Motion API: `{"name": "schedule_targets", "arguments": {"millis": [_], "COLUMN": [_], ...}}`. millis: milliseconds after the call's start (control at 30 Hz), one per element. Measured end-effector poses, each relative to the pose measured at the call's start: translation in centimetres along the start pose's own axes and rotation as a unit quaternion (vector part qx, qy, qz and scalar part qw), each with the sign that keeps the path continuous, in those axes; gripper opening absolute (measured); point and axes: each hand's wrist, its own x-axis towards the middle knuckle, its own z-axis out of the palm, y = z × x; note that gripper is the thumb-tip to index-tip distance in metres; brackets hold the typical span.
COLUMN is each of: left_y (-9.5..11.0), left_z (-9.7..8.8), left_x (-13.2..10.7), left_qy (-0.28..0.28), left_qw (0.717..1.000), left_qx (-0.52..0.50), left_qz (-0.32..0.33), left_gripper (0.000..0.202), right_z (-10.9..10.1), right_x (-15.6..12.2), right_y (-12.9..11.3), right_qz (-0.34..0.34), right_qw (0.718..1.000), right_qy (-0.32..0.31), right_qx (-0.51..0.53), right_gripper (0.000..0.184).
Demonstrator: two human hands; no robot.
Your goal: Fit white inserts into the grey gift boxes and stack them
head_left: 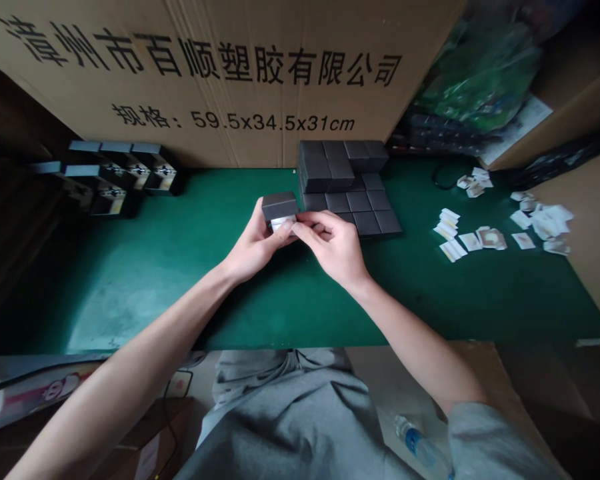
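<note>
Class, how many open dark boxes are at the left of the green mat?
5. Three open boxes in a back row by the cardboard carton; two open boxes in front. Shadow may hide more.

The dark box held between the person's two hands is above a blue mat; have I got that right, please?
Not quite: the mat is green, not blue, as the head view shows. The dark box is held between the left hand and the right hand, above it.

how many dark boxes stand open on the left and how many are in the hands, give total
open dark boxes: 5
held dark box: 1
total: 6
</note>
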Motion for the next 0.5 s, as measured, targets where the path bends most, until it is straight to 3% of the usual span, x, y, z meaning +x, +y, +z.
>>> {"name": "schedule_targets", "arguments": {"millis": [133,267,500], "left_y": [-0.09,-0.33,-0.65], "left_z": [-0.05,-0.02,0.25], "left_x": [0.02,-0.13,-0.73], "left_qy": [-0.005,-0.009,0.001], "left_qw": [0.994,0.967,0.932], "left_qx": [0.088,0.213,0.324], "left_qz": [0.062,0.141,0.164], "left_gripper": [0.041,0.050,0.060], "right_z": [-0.02,-0.09,-0.18], "right_x": [0.01,0.10,0.01], "right_y": [0.19,0.19,-0.14], "right_qz": [0.006,0.031,0.032], "right_qw": [0.999,0.998,0.998], "right_qy": [0.008,0.010,0.044], "right_qx": [0.032,0.051,0.043], "right_gripper": [0.035,0.042,0.039]}}
